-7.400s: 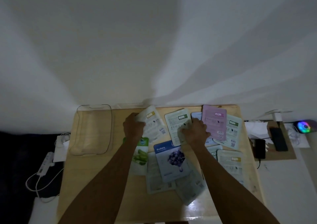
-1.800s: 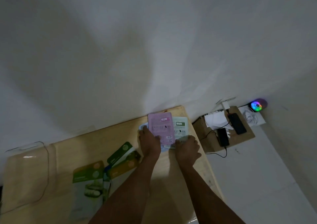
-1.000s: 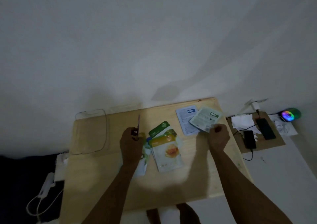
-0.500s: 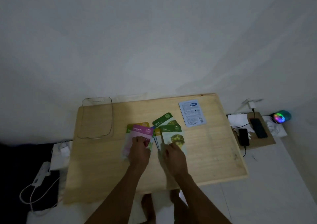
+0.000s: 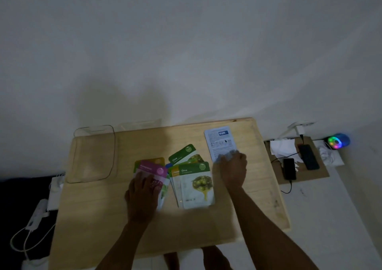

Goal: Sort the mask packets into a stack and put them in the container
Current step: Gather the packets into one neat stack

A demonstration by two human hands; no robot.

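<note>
Fingers of the right hand (image 5: 232,169), off the fanned olive-green packets (image 5: 194,184), now close on the lone white-backed mask packet (image 5: 220,143); left hand (image 5: 142,189) lies flat on the pink-topped packet (image 5: 153,171), clear plastic container (image 5: 93,154) unfilled.

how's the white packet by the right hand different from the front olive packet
The white packet lies back side up, showing only small print; the olive packet lies face up with a green header and fruit picture. The white one lies alone, the olive one overlaps other packets. Both lie flat on the table.

Pale wood table (image 5: 103,207), matt; clear plastic container (image 5: 93,154); glossy mask packets (image 5: 196,187).
</note>
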